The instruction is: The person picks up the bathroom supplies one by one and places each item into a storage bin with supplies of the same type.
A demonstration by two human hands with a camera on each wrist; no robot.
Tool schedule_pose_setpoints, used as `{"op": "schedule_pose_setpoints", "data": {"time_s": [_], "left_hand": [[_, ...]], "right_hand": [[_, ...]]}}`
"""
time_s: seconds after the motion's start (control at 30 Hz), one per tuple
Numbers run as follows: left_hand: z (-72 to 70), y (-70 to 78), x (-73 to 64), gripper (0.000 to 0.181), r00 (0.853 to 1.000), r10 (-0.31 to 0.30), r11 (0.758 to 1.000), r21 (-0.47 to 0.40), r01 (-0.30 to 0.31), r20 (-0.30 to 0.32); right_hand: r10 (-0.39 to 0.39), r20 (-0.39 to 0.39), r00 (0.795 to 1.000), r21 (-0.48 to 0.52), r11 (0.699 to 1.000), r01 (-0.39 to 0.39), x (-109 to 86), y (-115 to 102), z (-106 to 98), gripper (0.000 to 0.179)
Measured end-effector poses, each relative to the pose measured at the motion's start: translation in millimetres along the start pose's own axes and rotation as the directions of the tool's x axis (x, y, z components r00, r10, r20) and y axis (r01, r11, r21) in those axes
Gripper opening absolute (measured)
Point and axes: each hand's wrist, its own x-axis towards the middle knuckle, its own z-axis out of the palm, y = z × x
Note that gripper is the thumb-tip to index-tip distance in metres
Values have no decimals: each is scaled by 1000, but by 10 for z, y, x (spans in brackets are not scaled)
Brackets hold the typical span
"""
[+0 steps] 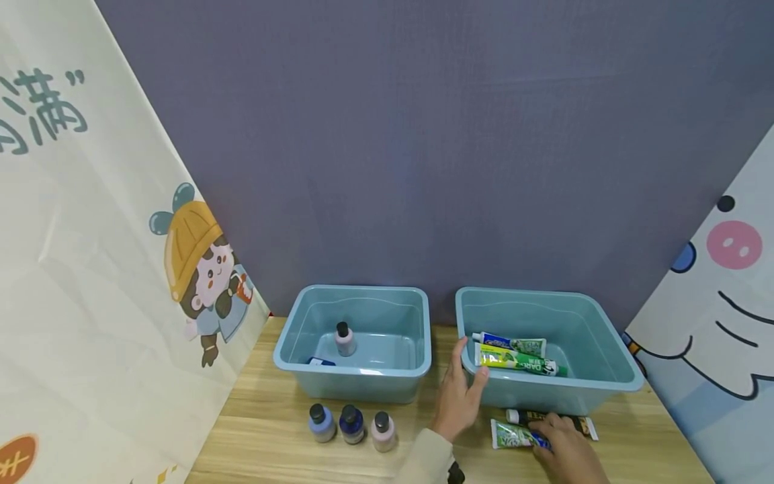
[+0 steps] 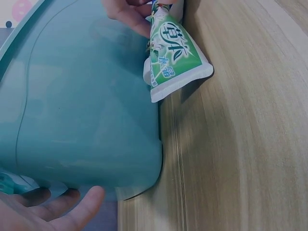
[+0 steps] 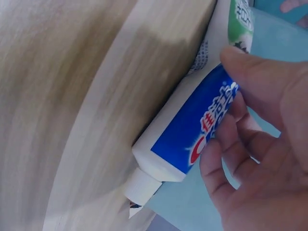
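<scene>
My right hand (image 1: 567,449) pinches a blue, white and green toothpaste tube (image 3: 197,120) between thumb and fingers, low over the wooden table in front of the right blue bin (image 1: 538,396). A black toothpaste tube (image 1: 585,425) lies just behind it, partly hidden by that hand. At the front left corner of the right bin is my left hand (image 1: 457,401), its fingers extended and touching the rim. Inside that bin lie a green and yellow toothpaste tube (image 1: 514,359) and a blue and green one (image 1: 526,345).
To the left stands a second blue bin (image 1: 359,386) holding a pink bottle (image 1: 346,343) and a dark blue item (image 1: 321,361). In front of it are a light blue bottle (image 1: 322,425), a dark blue bottle (image 1: 352,427) and a pink bottle (image 1: 383,433). A grey wall (image 1: 423,168) rises behind.
</scene>
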Motion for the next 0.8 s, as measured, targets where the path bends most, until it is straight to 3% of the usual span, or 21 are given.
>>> {"op": "schedule_pose_setpoints", "data": {"time_s": [0.43,0.8], "left_hand": [[16,2,7,63,1000,6,1000,-8,-6,-4],[6,1,3,63,1000,5,1000,-15,-5,3]], "right_hand": [[5,52,999,37,999,-7,10,41,-10,24],[42,135,990,120,991,-59,-17,76,-48,34]]}}
